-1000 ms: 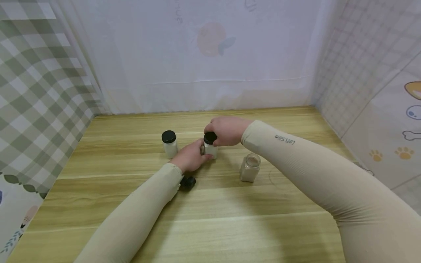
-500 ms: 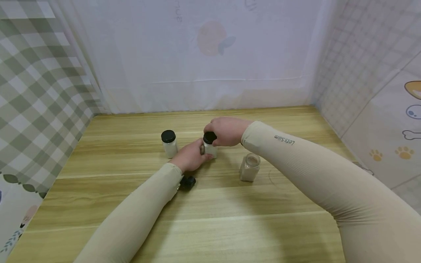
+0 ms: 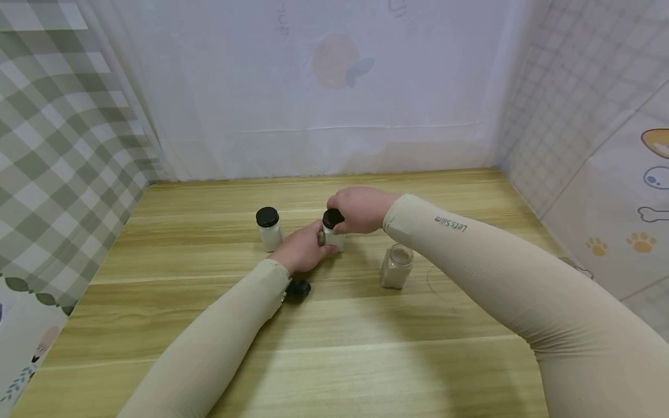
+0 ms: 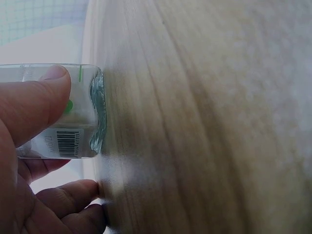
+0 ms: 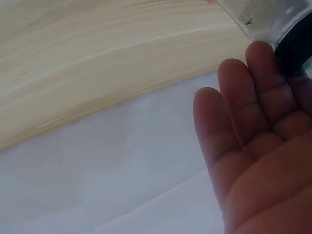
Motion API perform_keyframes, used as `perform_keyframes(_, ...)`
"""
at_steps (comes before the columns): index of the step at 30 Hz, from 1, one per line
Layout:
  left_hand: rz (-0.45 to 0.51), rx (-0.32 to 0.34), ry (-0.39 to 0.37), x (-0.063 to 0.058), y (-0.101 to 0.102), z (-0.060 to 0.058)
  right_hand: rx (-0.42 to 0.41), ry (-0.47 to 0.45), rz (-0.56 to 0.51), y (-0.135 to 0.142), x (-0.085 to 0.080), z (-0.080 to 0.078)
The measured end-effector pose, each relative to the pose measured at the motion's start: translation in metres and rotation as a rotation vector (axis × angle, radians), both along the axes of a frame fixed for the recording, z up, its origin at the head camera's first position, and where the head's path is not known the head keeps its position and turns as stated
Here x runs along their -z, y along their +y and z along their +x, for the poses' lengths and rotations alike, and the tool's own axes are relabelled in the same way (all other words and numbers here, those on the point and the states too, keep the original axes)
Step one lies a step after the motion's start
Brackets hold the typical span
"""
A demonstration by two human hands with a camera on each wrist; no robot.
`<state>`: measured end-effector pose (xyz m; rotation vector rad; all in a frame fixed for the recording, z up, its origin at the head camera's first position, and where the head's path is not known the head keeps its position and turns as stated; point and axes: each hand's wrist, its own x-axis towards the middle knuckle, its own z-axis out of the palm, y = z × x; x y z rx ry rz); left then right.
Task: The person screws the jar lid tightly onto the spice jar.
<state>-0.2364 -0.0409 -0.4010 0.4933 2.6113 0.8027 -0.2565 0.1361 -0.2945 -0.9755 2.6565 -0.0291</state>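
From here I read my left grip (image 3: 304, 248) as pinching a glass jar (image 3: 334, 239) low on its body, thumb on one side and fingers round the other; the glass jar stands upright on the bench (image 3: 397, 354). My right grip (image 3: 362, 209) is over its top, thumb and finger pinching the black lid (image 3: 331, 219), the outer fingers extended past it. I take the step in hand to be working that lid against the steadied body; whether tightening or loosening, I cannot tell. A capped jar (image 3: 269, 230) stands beyond and left of the left grip; an uncapped jar (image 3: 397, 269) sits on the near side of the right grip. As I judge it, the next move calls for a firm left hold and a level turn from the right grip, so nothing spins or tips
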Motion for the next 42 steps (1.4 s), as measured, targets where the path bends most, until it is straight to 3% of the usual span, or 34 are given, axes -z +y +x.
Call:
perform_keyframes(6,-0.021,-0.009,-0.005,0.0008,0.0003,-0.0005,-0.011,0.022,0.019,0.0008,-0.0013,-0.0006)
perform_keyframes(13,-0.014,-0.011,-0.010,-0.0004,0.0006,0.0002,-0.085,0.018,0.013,0.0005,-0.0054,-0.0008)
perform_keyframes(42,-0.015,-0.002,0.000,0.0005,0.0000,-0.0002,0.005,-0.008,0.009,-0.0018,-0.0009,-0.0007)
